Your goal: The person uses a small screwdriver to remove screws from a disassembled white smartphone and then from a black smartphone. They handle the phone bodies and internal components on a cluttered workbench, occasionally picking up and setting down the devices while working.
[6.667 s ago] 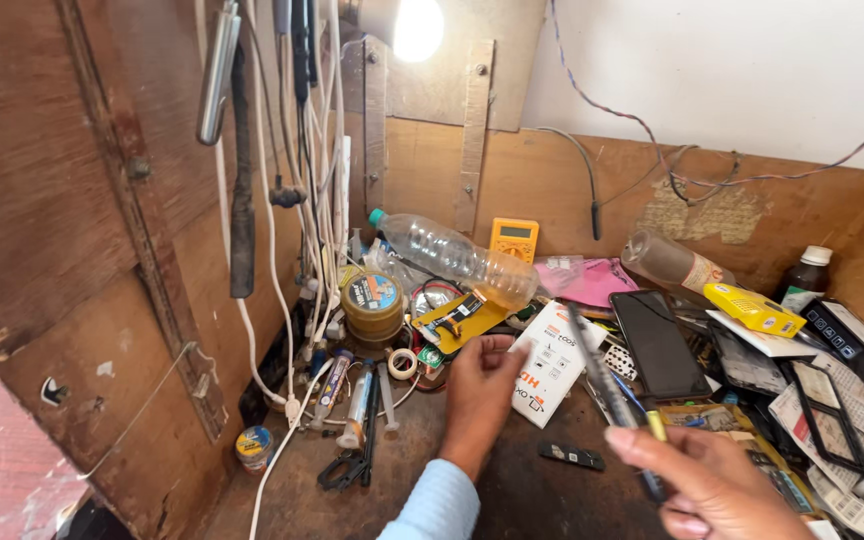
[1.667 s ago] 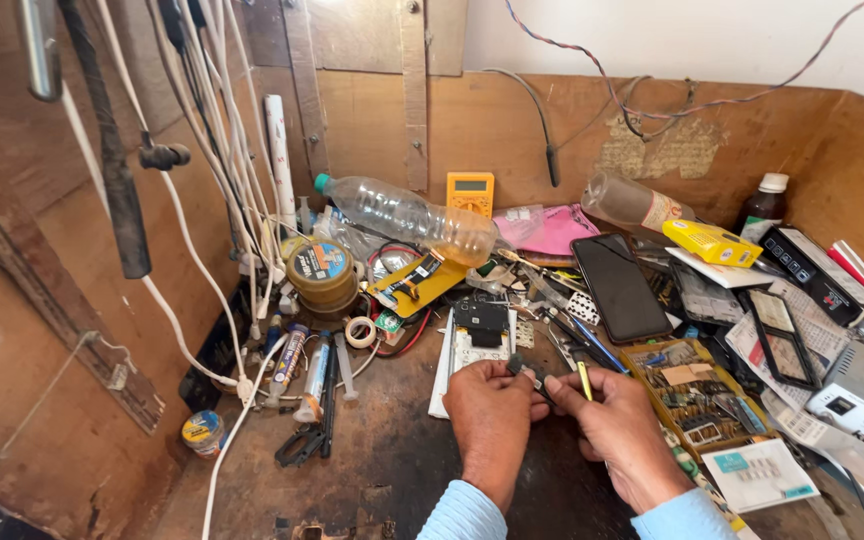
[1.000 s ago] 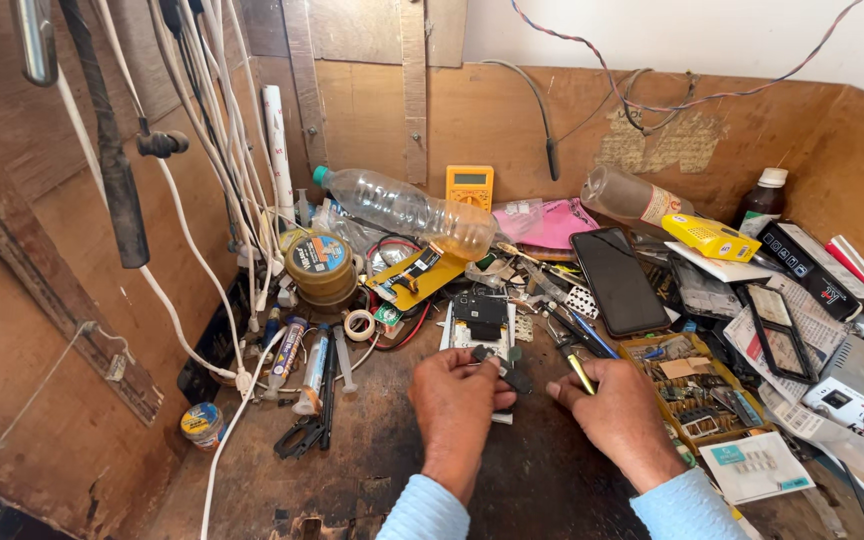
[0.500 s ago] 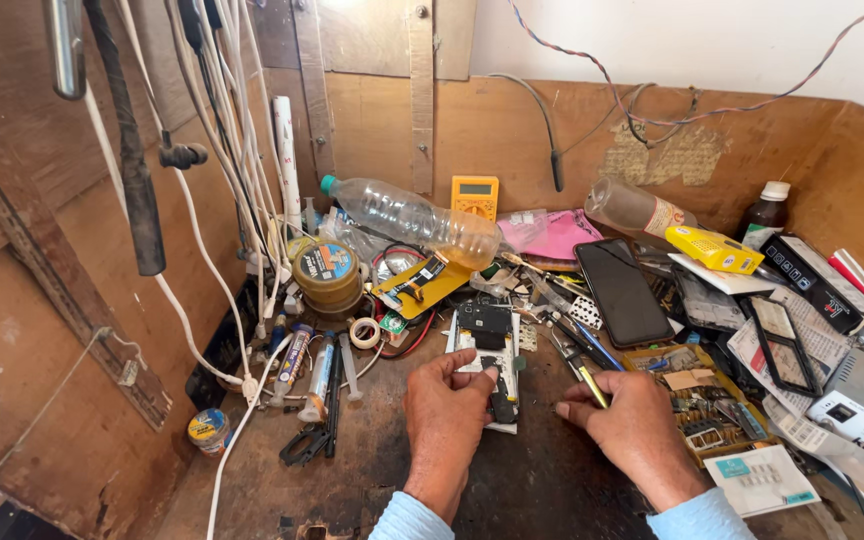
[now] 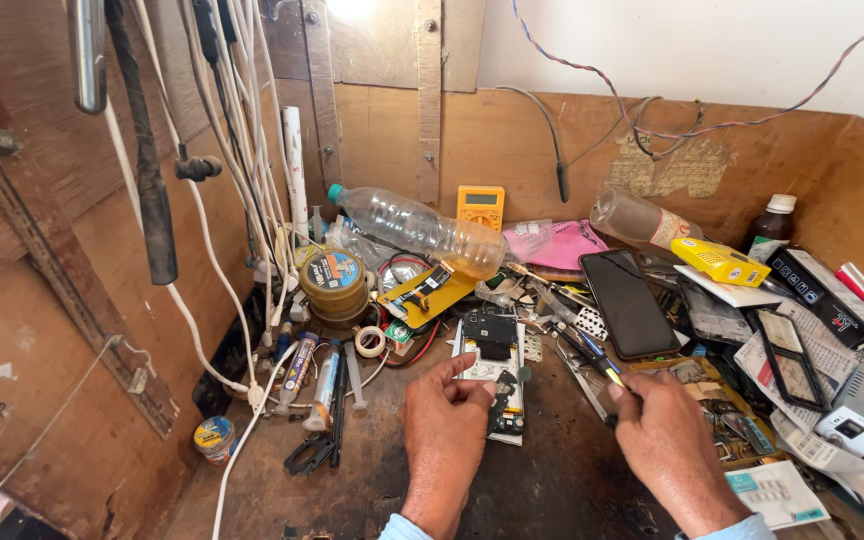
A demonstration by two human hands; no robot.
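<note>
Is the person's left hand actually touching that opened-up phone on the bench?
Touching. The head view shows the left hand with its fingertips resting on the opened phone, thumb and fingers pressed against its lower edge with no gap.

Two hands (left (image 5: 445, 432), right (image 5: 668, 447)), one opened phone (image 5: 493, 372), one black phone (image 5: 630, 303), two plastic bottles (clear (image 5: 415, 229), lying (image 5: 641, 219)), one yellow multimeter (image 5: 480, 207), one dark capped bottle (image 5: 771, 224), one round tin (image 5: 333, 283).

Left hand (image 5: 444, 428): fingers rested on an opened phone (image 5: 493, 380) lying on the tabletop (image 5: 352, 480).
Right hand (image 5: 667, 440): pinched a thin tool (image 5: 592, 358).
Behind: plastic bottle (image 5: 417, 228), yellow multimeter (image 5: 480, 207).
</note>
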